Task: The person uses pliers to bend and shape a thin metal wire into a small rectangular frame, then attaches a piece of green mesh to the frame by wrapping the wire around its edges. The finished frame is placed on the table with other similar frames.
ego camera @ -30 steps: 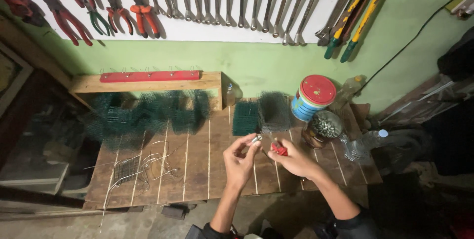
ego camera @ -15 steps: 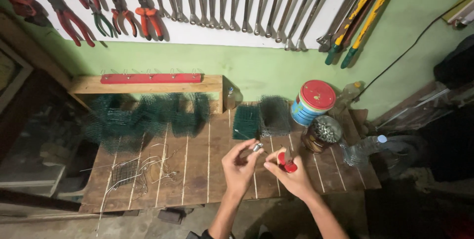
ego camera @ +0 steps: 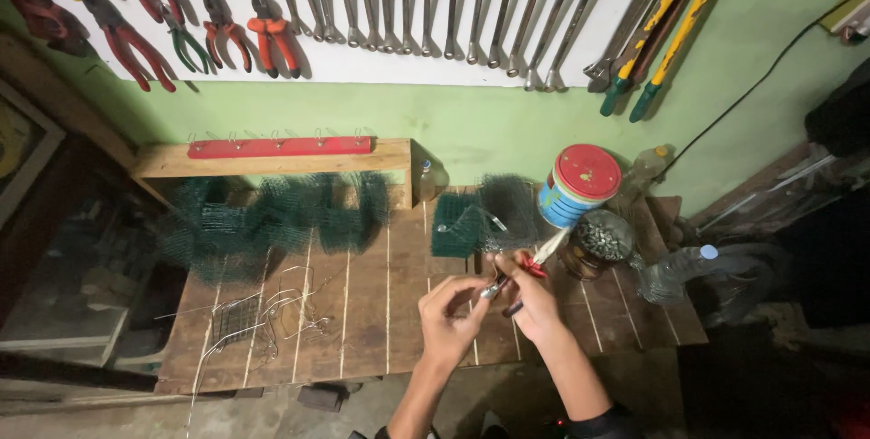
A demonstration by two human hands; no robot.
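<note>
Both hands are close together above the wooden counter [ego camera: 362,312]: left hand [ego camera: 450,314] pinches a small metal piece [ego camera: 494,289], right hand [ego camera: 535,299] grips red-handled pliers [ego camera: 533,264]

Bare forearms, dark sleeve ends

Left hand [ego camera: 450,321] and right hand [ego camera: 535,305] are ungloved; dark sleeves show only at the frame's bottom edge.
</note>
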